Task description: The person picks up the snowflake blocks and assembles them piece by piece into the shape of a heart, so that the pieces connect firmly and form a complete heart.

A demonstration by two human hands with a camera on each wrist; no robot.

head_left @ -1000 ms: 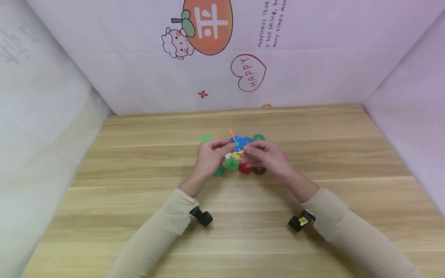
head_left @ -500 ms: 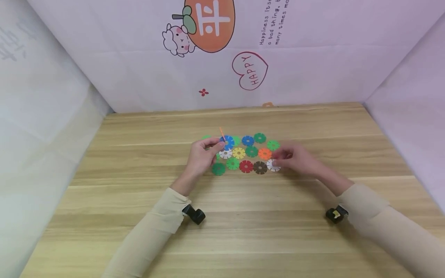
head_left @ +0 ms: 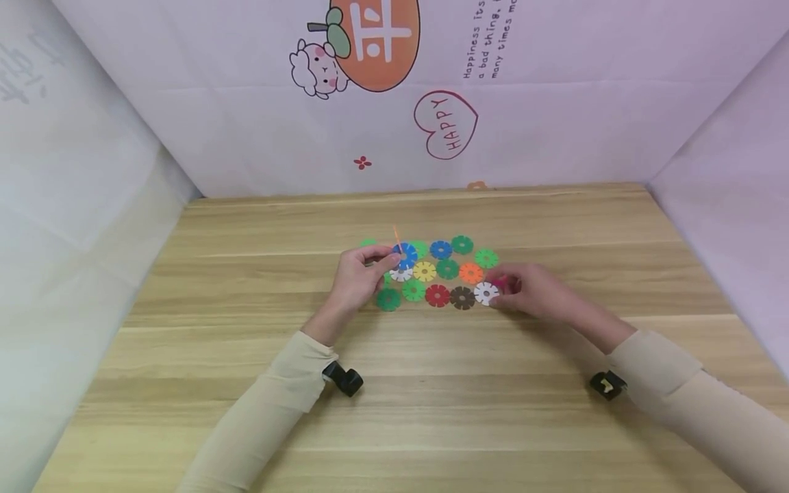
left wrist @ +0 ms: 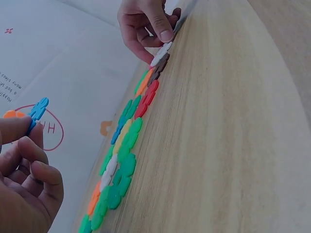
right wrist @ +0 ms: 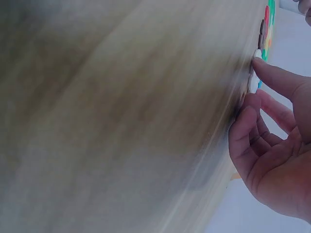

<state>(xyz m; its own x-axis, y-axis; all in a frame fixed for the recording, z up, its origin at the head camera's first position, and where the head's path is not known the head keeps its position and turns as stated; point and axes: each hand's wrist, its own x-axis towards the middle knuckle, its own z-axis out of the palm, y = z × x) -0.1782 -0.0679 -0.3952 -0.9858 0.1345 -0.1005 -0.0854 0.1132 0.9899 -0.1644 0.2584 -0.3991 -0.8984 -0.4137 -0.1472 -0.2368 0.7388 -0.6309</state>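
My left hand (head_left: 357, 277) pinches a blue notched plastic disc (head_left: 409, 256) between thumb and index finger, held raised above the others. An orange disc (head_left: 397, 237), seen edge-on, is fitted to it. My right hand (head_left: 535, 291) is at the right end of a cluster of flat discs, its thumb and index finger at opposite edges of a white disc (head_left: 486, 294). That white disc (left wrist: 162, 54) also shows between thumb and index finger in the left wrist view. A pink disc (head_left: 502, 282) is partly covered by the right hand.
Several notched discs lie in rows on the wooden table (head_left: 394, 424), among them a brown one (head_left: 462, 298), a red one (head_left: 438, 296), a yellow one (head_left: 424, 272) and an orange one (head_left: 471, 273). A printed white cloth (head_left: 246, 137) stands behind.
My right hand has left the blue disc, moving right and down to the white disc. The left hand has drawn slightly left, keeping the joined blue and orange discs.
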